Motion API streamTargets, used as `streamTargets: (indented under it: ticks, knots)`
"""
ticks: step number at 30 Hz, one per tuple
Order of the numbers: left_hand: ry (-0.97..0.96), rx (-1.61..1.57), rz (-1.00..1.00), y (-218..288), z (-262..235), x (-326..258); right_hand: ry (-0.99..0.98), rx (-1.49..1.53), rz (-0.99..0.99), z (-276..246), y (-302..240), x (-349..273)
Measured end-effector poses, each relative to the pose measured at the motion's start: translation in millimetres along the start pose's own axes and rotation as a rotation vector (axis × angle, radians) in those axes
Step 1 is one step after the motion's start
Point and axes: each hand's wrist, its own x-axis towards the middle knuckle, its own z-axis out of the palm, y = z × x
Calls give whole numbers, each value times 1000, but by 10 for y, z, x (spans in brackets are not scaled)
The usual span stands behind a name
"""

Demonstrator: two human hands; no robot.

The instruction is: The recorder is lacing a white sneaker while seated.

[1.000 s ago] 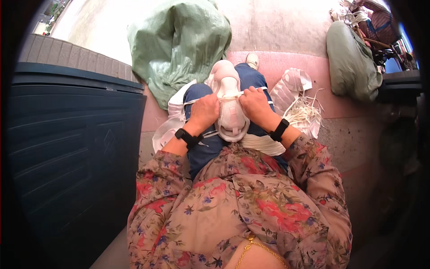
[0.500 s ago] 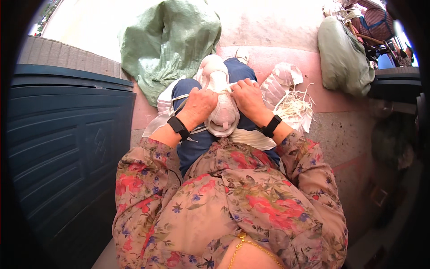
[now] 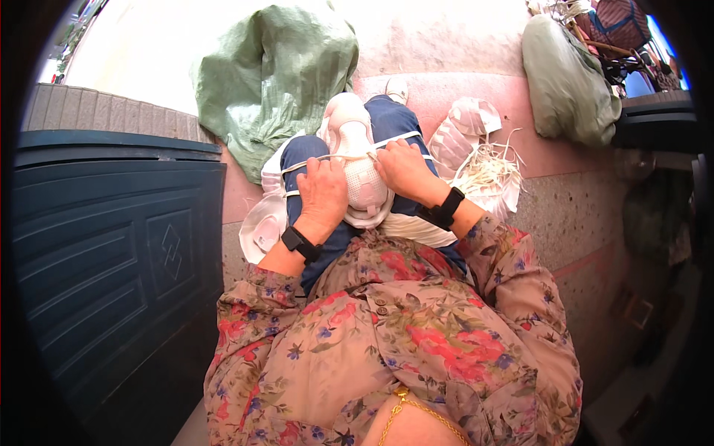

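Note:
Across my lap, between my knees, lies a pale white-pink shoe upper [image 3: 363, 195] with a mesh part, its sole end not clear to see. My left hand [image 3: 323, 195] is at its left side with the fingers bent together on a cream shoelace [image 3: 316, 158]. On the other side my right hand [image 3: 407, 172] pinches the lace near the middle of the upper. Lace strands stretch outward over both my blue trouser legs. The fingertips of both hands partly hide the lace crossing.
Right of my knee lie more white shoe uppers [image 3: 450, 137] and a bundle of cream laces [image 3: 491, 172]. Others rest left of my leg [image 3: 262, 229]. A green sack [image 3: 271, 74] stands ahead, another sack [image 3: 565, 82] far right. A dark blue panelled door [image 3: 119, 260] stands at left.
My left hand has shifted slightly down and turned. Lace strands now stretch across both knees, where before they hung lower at the left. The white pieces beside my left leg show more.

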Motion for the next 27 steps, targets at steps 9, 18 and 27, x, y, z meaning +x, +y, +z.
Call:
streamTargets:
  ticks: [9, 18, 27]
  knots:
    - [41, -223, 55, -120, 93, 10, -13, 127, -65, 71, 119, -6]
    - [81, -391, 85, -98, 27, 491, 257, 413, -78, 127, 33, -49]
    - [-321, -1037, -176, -235, 152, 716, 126, -236, -316, -92, -75, 4]
